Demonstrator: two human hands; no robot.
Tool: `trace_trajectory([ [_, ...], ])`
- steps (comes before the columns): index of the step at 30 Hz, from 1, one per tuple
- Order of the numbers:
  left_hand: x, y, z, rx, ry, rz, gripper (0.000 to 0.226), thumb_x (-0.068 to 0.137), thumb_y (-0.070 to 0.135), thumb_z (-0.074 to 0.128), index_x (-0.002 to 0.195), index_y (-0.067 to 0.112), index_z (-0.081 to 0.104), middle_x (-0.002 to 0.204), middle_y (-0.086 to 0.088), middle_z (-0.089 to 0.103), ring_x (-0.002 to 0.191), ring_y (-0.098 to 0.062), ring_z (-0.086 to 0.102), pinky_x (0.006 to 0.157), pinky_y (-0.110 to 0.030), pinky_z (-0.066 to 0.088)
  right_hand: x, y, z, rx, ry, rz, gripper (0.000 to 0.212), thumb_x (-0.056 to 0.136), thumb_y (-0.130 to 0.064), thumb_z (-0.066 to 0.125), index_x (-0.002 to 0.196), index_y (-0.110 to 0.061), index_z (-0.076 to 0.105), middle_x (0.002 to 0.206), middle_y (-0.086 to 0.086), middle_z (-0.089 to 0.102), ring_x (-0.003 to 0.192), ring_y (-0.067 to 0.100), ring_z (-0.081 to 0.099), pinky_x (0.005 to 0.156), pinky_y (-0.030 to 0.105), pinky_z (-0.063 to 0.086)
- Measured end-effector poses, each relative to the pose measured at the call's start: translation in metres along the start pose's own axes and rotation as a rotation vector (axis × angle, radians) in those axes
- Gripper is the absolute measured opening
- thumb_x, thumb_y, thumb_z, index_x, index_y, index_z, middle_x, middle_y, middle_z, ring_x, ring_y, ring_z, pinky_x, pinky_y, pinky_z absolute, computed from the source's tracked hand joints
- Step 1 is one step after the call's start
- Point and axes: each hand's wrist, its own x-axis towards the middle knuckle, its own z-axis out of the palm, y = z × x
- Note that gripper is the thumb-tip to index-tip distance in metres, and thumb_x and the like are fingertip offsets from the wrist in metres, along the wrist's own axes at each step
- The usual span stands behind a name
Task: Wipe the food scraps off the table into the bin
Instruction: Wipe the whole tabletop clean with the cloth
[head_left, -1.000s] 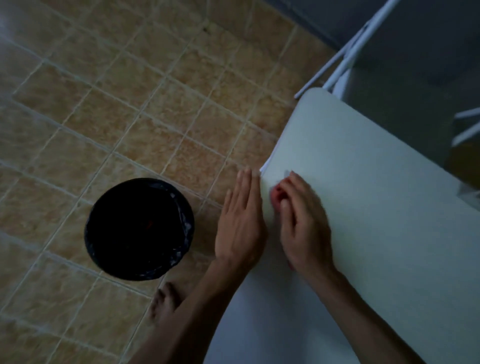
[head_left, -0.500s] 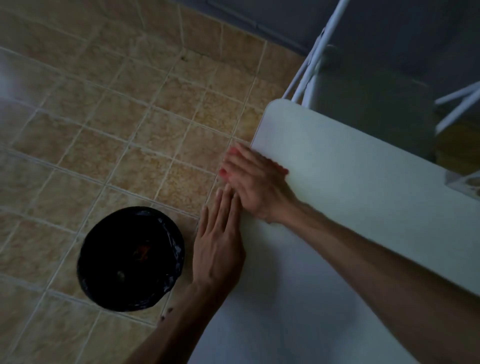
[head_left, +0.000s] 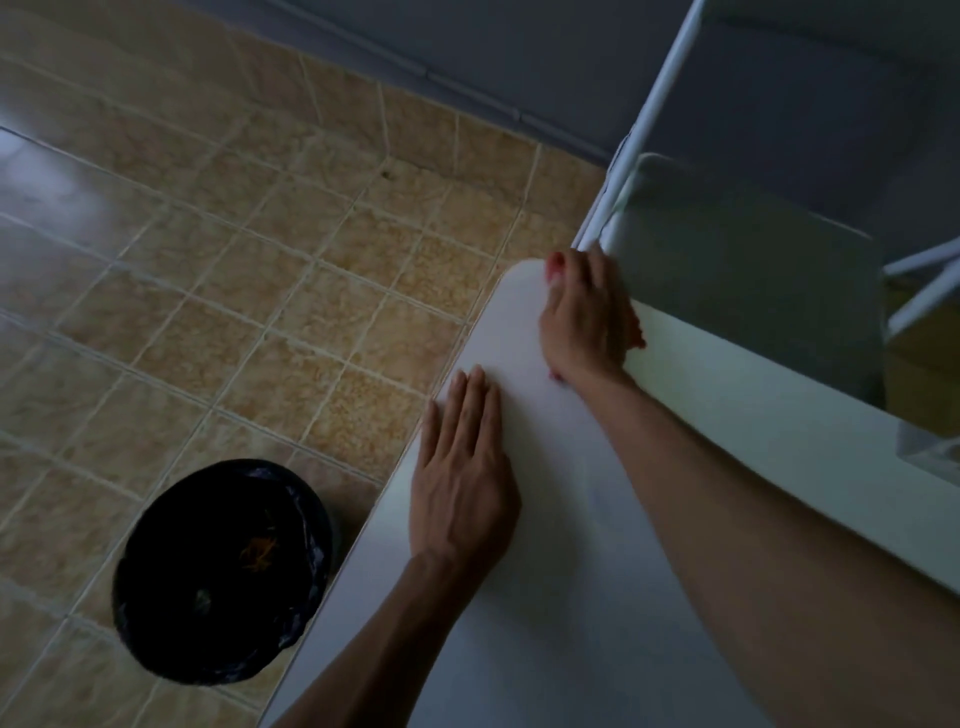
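The white table (head_left: 597, 597) fills the lower right. My left hand (head_left: 462, 478) lies flat on it by the left edge, fingers together, holding nothing. My right hand (head_left: 587, 317) presses on the table's far left corner, its fingers curled toward the far edge. A pale bit shows under its fingertips, and I cannot tell whether that is a wipe. A round black bin (head_left: 156, 613) with a bag liner stands on the floor left of the table. Orange scraps (head_left: 257, 553) lie inside it. No scraps show on the visible tabletop.
A chair with a white frame and a grey seat (head_left: 737, 275) stands against the table's far edge. A clear container (head_left: 930, 449) sits at the table's right edge. Beige tiled floor (head_left: 234, 286) spreads to the left, up to a dark wall.
My right hand has slid along the table's left edge from beside the left hand to the far corner. The left hand stays flat on the table. The view has shifted forward.
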Motion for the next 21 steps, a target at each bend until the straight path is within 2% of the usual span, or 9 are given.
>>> trace_trajectory([
  [2,-0.001,0.000,-0.001,0.004,-0.010,0.002,0.059,0.102,0.024,0.016,0.159,0.008,0.016,0.166,-0.008,0.008,0.156,-0.021,0.000,0.125,-0.036,-0.007,-0.011,-0.015,0.005,-0.052,0.054,-0.054,0.033,0.098,-0.016,0.042,0.128,-0.013,0.057,0.142,0.013,0.052,0.134,0.035,0.044,0.115,0.047,0.034],
  [4,0.000,0.000,-0.002,0.029,-0.021,0.009,0.060,0.102,0.026,0.016,0.159,0.007,0.017,0.166,-0.009,0.010,0.156,-0.022,0.002,0.125,-0.035,-0.007,-0.021,-0.017,0.006,-0.025,-0.138,-0.474,0.040,0.099,-0.018,0.041,0.137,-0.014,0.054,0.147,0.012,0.050,0.142,0.034,0.040,0.118,0.047,0.033],
  [6,0.001,-0.001,-0.001,0.046,-0.028,0.005,0.060,0.102,0.027,0.019,0.159,0.007,0.019,0.166,-0.009,0.012,0.156,-0.022,0.003,0.125,-0.035,-0.006,-0.013,0.001,-0.003,-0.028,-0.300,-0.672,0.046,0.106,-0.024,0.033,0.151,-0.016,0.043,0.161,0.009,0.038,0.153,0.029,0.027,0.124,0.043,0.023],
  [8,0.002,0.000,-0.001,0.066,-0.026,0.006,0.060,0.101,0.026,0.022,0.158,0.006,0.023,0.166,-0.010,0.016,0.156,-0.024,0.006,0.125,-0.036,-0.003,-0.004,0.030,-0.008,-0.013,-0.211,-0.486,0.044,0.106,-0.023,0.032,0.145,-0.015,0.048,0.156,0.011,0.043,0.149,0.032,0.034,0.121,0.043,0.028],
  [11,0.000,0.003,0.000,0.093,-0.009,0.009,0.060,0.100,0.023,0.025,0.157,0.004,0.025,0.165,-0.013,0.019,0.155,-0.026,0.009,0.125,-0.038,-0.001,-0.023,0.052,-0.013,0.015,-0.004,0.062,0.046,0.102,-0.022,0.040,0.147,-0.012,0.046,0.156,0.013,0.041,0.147,0.034,0.035,0.121,0.046,0.027],
  [13,-0.002,0.007,0.001,0.081,0.005,-0.014,0.061,0.098,0.020,0.024,0.157,0.003,0.025,0.165,-0.014,0.018,0.155,-0.026,0.008,0.125,-0.035,-0.004,-0.046,0.051,-0.012,-0.004,0.041,-0.030,0.048,0.099,-0.019,0.044,0.146,-0.010,0.048,0.154,0.017,0.044,0.148,0.037,0.034,0.123,0.050,0.027],
  [17,0.001,0.030,0.003,0.018,-0.002,0.011,0.059,0.100,0.020,0.022,0.156,0.002,0.026,0.164,-0.014,0.018,0.154,-0.026,0.009,0.125,-0.032,-0.005,-0.057,0.087,-0.029,-0.051,-0.232,-0.589,0.051,0.105,-0.029,0.032,0.153,-0.014,0.042,0.162,0.009,0.037,0.154,0.028,0.028,0.127,0.043,0.022],
  [19,0.006,0.045,0.007,-0.001,-0.020,0.065,0.060,0.100,0.023,0.018,0.155,0.001,0.029,0.163,-0.014,0.022,0.153,-0.027,0.012,0.126,-0.037,0.002,-0.048,0.111,-0.035,-0.030,-0.162,-0.382,0.054,0.103,-0.029,0.030,0.153,-0.013,0.042,0.162,0.012,0.038,0.152,0.032,0.031,0.126,0.044,0.023],
  [21,0.009,0.071,0.022,-0.019,-0.058,0.119,0.060,0.101,0.025,0.017,0.155,0.002,0.029,0.163,-0.014,0.022,0.153,-0.028,0.012,0.126,-0.042,0.008,-0.053,0.129,-0.040,-0.002,-0.015,0.056,0.057,0.099,-0.029,0.032,0.151,-0.012,0.043,0.161,0.014,0.038,0.150,0.034,0.033,0.124,0.046,0.023],
])
